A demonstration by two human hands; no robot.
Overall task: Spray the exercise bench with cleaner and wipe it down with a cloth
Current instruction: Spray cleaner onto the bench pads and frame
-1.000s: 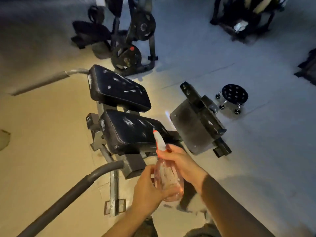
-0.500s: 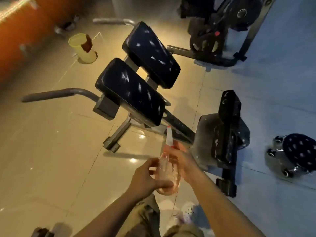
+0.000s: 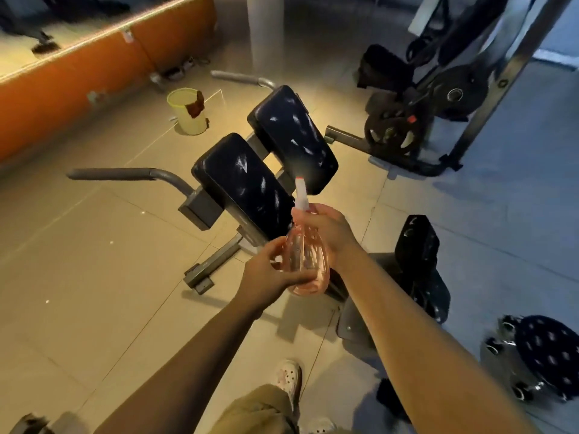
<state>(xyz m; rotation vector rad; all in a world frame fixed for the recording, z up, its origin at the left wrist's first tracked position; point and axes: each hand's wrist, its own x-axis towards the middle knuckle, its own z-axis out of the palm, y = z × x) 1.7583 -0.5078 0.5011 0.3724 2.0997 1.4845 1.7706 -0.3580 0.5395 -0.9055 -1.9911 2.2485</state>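
A yellow bin is seen standing on the tiled floor, with a brown rag draped over its rim. An orange wall base is noted behind it, and a mirror above that. A weight rack loaded with black plates is observed at upper right. A round, spotted stool on castors is located at lower right. A white shoe and khaki trousers are recorded at the bottom edge.
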